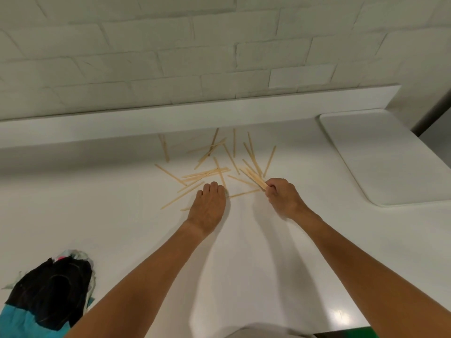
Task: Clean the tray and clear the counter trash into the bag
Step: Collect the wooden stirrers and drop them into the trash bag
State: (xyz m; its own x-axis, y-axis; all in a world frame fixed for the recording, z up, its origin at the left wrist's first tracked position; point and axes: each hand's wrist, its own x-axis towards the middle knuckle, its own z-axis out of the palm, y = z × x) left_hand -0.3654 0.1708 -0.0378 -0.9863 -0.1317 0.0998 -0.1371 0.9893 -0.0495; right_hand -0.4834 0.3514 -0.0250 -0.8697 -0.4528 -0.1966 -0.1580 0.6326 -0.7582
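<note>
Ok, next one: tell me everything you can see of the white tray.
The white tray is a flat, smooth slab with rounded corners, plastic by the look. It lies flat on the counter at the right. Nothing rests on it; the wooden sticks lie apart from it, to its left.

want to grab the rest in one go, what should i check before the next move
1. Is the right hand gripping its bundle of sticks: ok.
2. Does the left hand hold a stick: cannot tell, its fingers curl over.
3. Is the counter free of loose sticks: not ok, many lie scattered.
4. Is the bag close by, lower left: ok.
5. Is the tray free of sticks: ok.
</note>
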